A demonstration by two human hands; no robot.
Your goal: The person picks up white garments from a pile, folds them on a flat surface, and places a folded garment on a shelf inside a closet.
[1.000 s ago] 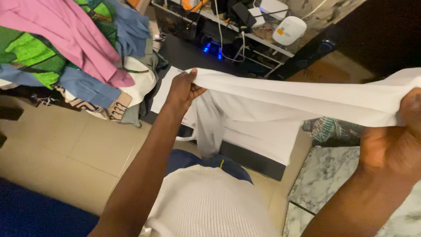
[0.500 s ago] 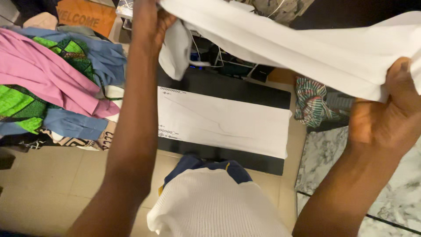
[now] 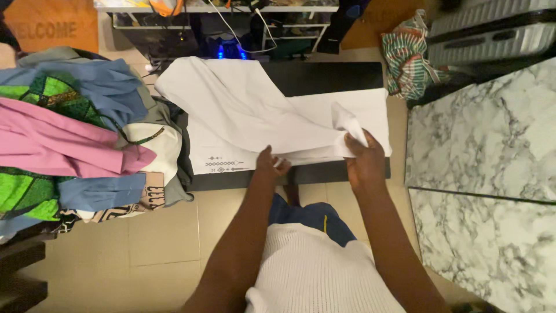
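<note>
A white garment (image 3: 243, 113) lies spread over a low black table (image 3: 330, 76), on top of a folded white cloth with a small dark embroidered pattern (image 3: 223, 164). My left hand (image 3: 270, 163) pinches the garment's near edge at the table's front. Close beside it, my right hand (image 3: 364, 156) grips a bunched corner of the same white garment, lifted slightly off the cloth. Both forearms reach down from above my white knitted top.
A heap of pink, green and blue clothes (image 3: 69, 133) fills the left. A marble surface (image 3: 486, 150) lies at the right, a patterned cloth (image 3: 411, 58) and grey suitcase (image 3: 492, 29) beyond it. A shelf with cables (image 3: 231, 23) stands behind the table.
The white garment, held stretched in the air between my raised hands, has come down onto the table. My hands have dropped and moved close together at its near edge.
</note>
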